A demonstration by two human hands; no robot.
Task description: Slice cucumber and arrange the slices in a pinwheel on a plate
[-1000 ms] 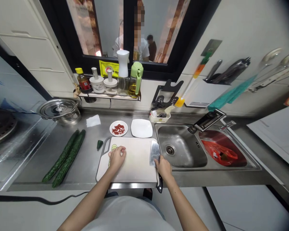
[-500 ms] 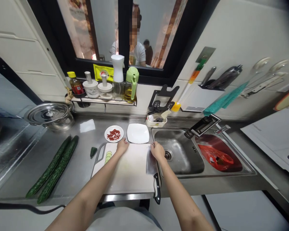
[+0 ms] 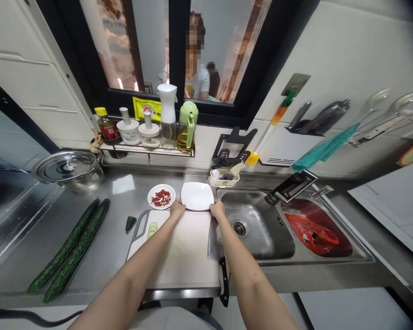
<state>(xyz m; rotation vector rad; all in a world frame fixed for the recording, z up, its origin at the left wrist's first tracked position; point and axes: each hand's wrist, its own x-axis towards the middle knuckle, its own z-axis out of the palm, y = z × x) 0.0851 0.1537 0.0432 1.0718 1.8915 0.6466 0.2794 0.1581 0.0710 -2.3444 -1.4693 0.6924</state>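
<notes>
A square white plate lies just beyond the cutting board. My left hand is closed at its near left corner, my right hand at its near right corner. Overlapping pale green slices rest on the board's left side, partly behind my left forearm. Along the board's right edge lies a kitchen knife with a black handle; my right forearm hides part of its blade. Left of the plate, a round white dish holds small red pieces.
Two long cucumbers and a cut cucumber end lie on the steel counter. A lidded pot stands behind them. The sink is at right, with a red bag. A condiment rack hangs below the window.
My right hand has moved left from the board's far right corner to the plate's corner. My left hand has closed in on the plate's other corner. The camera view has shifted slightly.
</notes>
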